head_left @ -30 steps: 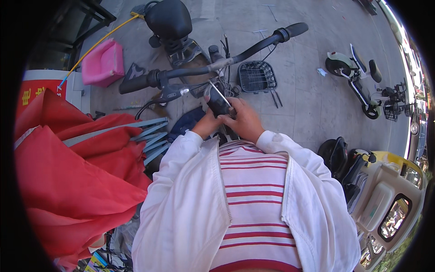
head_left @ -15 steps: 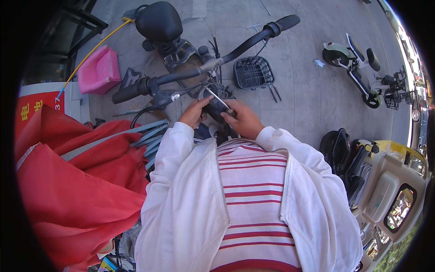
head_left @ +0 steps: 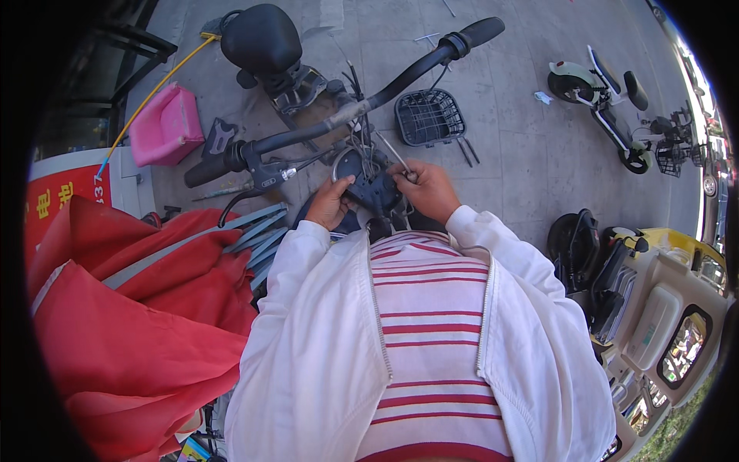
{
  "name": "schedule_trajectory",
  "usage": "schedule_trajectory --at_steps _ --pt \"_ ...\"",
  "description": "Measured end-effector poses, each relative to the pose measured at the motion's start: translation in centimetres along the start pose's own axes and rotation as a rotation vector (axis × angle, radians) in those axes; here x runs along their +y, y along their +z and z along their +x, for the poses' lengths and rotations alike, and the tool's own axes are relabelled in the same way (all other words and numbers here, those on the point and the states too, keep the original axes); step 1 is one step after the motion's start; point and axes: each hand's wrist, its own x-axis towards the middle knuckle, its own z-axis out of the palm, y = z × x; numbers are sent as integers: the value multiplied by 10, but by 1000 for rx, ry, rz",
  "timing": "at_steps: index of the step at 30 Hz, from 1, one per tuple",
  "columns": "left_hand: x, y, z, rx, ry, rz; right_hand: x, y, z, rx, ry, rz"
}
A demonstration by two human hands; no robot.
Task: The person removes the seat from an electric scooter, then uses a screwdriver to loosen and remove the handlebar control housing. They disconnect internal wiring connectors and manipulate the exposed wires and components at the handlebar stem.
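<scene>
Dark headlight housing sits at the centre of the handlebar, just in front of my chest, between my two hands. A bundle of thin cables rises from behind it toward the bar.

Left hand: fingers curled onto the left edge of the housing, thumb on its face; partly closed, steadying it. Right hand: closed in a pinch at the upper right of the housing, holding what looks like a thin cable end or small tool; too small to tell which.

Step in hand, as I judge it: work on the wiring or fixing at the front unit of the scooter, one hand bracing, the other handling the fine part. The next move likely calls for a steady left brace and a careful guide of the pinched piece, without snagging the neighbouring cables.

Outward: left grip and brake lever near my left hand; right grip well apart, far up. Black saddle and wire basket lie on the paved floor beyond the bar. Pink box to the left, red cloth beside my left sleeve. A small white scooter stands well apart at right.
</scene>
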Motion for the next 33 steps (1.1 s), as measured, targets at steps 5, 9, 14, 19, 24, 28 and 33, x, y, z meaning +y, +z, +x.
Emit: schedule_trajectory --at_steps 5,9,14,19,24,28,33 --pt "-14 3 -15 96 148 10 -15 4 6 -43 20 -12" --pt "-15 12 -31 193 248 99 -17 7 10 -77 43 -48" --pt "-13 20 -46 266 399 278 -16 17 11 -81 -108 -12" --pt "-15 9 -55 261 386 259 -30 22 15 -186 -158 -48" --pt "-19 -25 -41 227 302 192 -30 31 16 -159 -269 -215" --pt "2 -34 -29 194 197 -64 -48 30 19 -34 -268 -256" --pt "12 -12 -42 24 152 -345 -49 31 26 -249 72 32"
